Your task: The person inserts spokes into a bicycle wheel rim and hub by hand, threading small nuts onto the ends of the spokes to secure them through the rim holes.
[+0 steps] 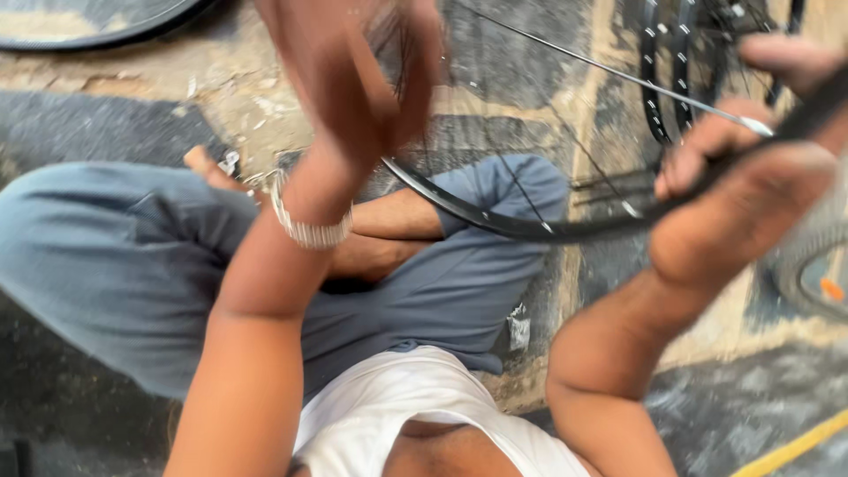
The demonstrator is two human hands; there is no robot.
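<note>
- A person is sitting low over a cracked, stained concrete floor (221, 97), seen from above, wearing grey-blue trousers (115, 265) and a white undershirt (389, 406).
- A black bicycle wheel rim (530, 228) is curving across the middle of the scene, just above the person's bent knee, with thin metal spokes (618, 75) fanning away towards the far side.
- The right hand (742, 194) is sitting at the right of the scene, clamped on the right part of the rim: the thumb side is lying over the near face and the fingers (707, 137) are curling around the far edge.
- The right forearm is rising steeply from a bent elbow near the bottom centre, angling up and to the right.
- The left hand (353, 71) is raised in the far centre, blurred by motion; its fingers are pointing away from the camera, close to the spokes. Whether it is gripping anything, or whether the fingers are apart or together, cannot be told.
- A silver metal bracelet (309, 231) is circling the left wrist, and the left forearm is reaching straight up from the lower left.
- Another tyred wheel (671, 71) is lying at the far right, and a yellow hose (786, 452) is crossing the near right corner.
</note>
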